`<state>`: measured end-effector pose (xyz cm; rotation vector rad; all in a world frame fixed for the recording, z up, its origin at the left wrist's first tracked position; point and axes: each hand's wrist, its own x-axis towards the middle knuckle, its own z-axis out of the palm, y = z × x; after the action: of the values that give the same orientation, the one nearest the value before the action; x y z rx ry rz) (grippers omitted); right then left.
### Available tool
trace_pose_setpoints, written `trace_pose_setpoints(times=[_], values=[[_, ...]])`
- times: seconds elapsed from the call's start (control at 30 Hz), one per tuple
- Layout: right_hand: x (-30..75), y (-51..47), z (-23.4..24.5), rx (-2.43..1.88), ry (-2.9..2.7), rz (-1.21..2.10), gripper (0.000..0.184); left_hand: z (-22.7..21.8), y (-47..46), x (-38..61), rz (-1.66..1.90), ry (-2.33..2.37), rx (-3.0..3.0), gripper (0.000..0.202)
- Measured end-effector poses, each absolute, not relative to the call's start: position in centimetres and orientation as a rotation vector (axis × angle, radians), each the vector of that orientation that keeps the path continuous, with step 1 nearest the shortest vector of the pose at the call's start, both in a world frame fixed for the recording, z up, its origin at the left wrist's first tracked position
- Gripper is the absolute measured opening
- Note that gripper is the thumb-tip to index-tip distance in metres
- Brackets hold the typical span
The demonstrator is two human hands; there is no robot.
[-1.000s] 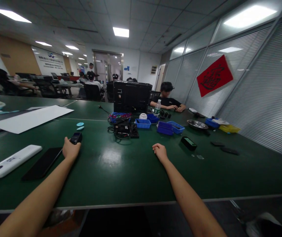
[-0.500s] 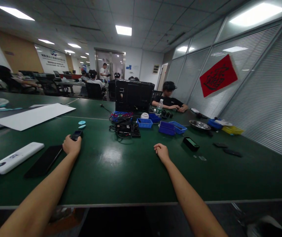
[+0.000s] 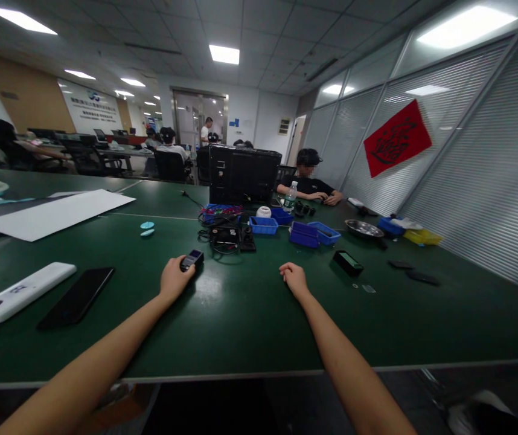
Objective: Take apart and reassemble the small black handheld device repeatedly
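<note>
The left hand (image 3: 175, 280) grasps a small black boxy device (image 3: 194, 259); the right hand (image 3: 294, 280) rests released, loosely curled, on the green worktop (image 3: 241, 329).

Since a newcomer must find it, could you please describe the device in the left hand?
On the green table, look left of centre to the left hand. It holds the device, boxy and black with a greyish top. Unlike the flat black slab further left, it is compact and held.
</note>
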<state>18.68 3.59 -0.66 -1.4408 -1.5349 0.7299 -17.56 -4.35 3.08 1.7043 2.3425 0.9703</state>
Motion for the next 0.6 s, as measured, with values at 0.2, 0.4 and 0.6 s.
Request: trace_pose_setpoints(times=[0.2, 0.4, 0.6], values=[[18.4, 3.3, -0.4, -1.449, -1.518, 0.735, 0.023, 2.3, -3.3, -10.5, 1.033, 2.15, 1.838, 0.045], [18.5, 3.1, -0.2, -1.455, -1.519, 0.728, 0.024, 1.3, -1.6, -2.8, 1.105, 2.021, 1.819, 0.045], [18.5, 3.0, -0.1, -1.445, -1.503, 0.696, 0.028, 0.8, -0.8, 4.0, 1.142, 1.892, 1.788, 0.058]])
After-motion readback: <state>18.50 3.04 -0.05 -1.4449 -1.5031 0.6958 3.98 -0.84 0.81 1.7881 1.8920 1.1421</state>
